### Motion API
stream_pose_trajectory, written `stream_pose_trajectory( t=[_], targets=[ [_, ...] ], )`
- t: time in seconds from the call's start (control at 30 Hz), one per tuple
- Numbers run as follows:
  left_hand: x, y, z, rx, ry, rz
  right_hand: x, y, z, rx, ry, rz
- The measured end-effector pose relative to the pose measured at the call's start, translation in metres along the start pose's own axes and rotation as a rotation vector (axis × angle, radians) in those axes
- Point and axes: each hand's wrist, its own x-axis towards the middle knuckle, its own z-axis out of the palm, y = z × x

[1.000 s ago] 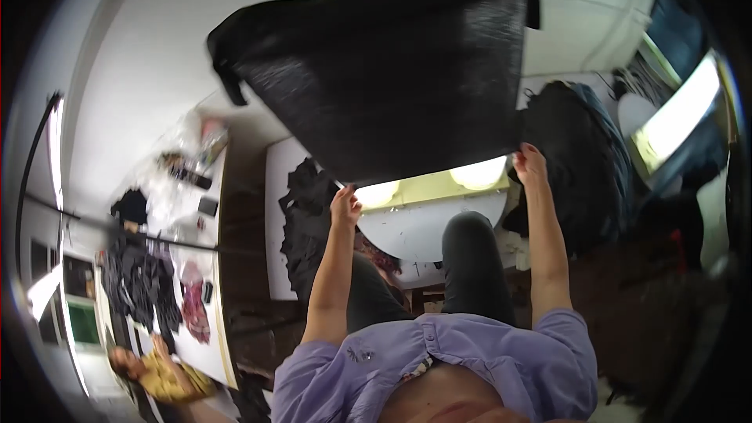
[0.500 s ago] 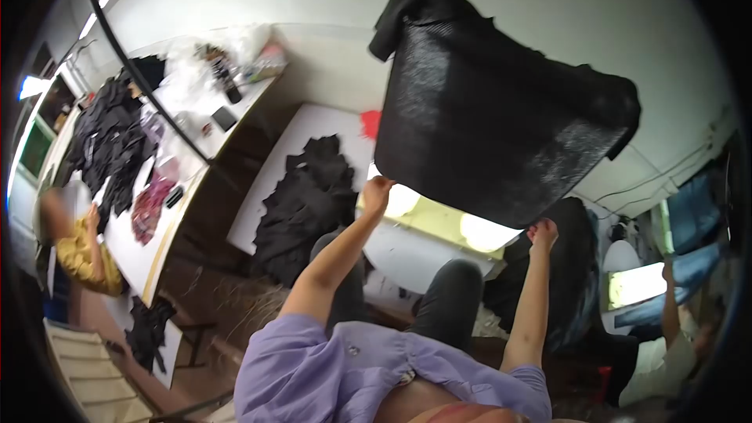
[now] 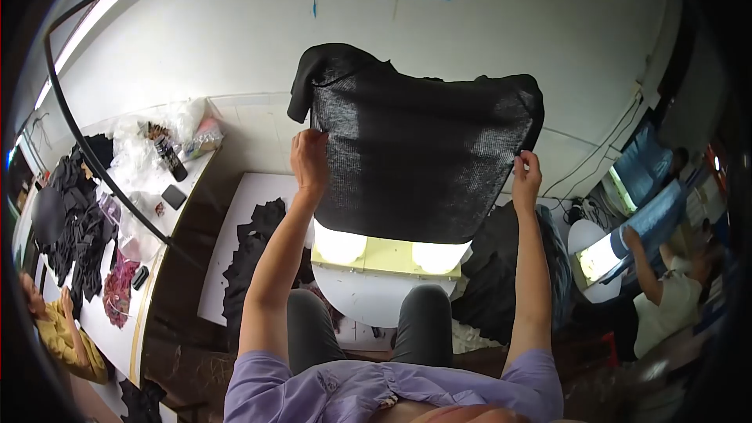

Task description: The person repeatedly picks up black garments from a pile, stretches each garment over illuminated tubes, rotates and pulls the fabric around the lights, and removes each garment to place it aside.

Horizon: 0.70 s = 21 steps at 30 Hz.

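A black knit top is spread upright in front of me, with its sleeve-like ends folded over at the upper corners. Light shines through its weave at both sides. My left hand pinches its left edge, fingers closed on the fabric. On the opposite side edge, my right hand also has thumb and fingers pressed together on the cloth. Below the hem, a lit box with two bright lamps shows above a rounded white board.
Dark garments are heaped on a white table at left and in a black pile at right. A long table holds clothes, plastic bags and a bottle. A person in yellow sits left; another works at a lit board right.
Both hands have moved from the hem's lower corners up to the top's side edges. The top sits lower in view and straighter, and my view has shifted.
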Motion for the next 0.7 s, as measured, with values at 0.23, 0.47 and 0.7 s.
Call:
stream_pose_trajectory(
  t=[0.23,0.47,0.7],
  targets=[
    [-0.039,-0.041,-0.023,0.318,-0.241,-0.015,-0.046,0.027,-0.004,-0.375,-0.151,-0.181],
    [-0.063,-0.057,-0.030,0.351,-0.321,-0.107,-0.086,0.055,-0.002,-0.514,-0.284,-0.072],
    [-0.041,-0.050,-0.040,0.259,-0.422,-0.130,-0.069,0.057,-0.002,-0.439,-0.326,-0.031]
  ],
)
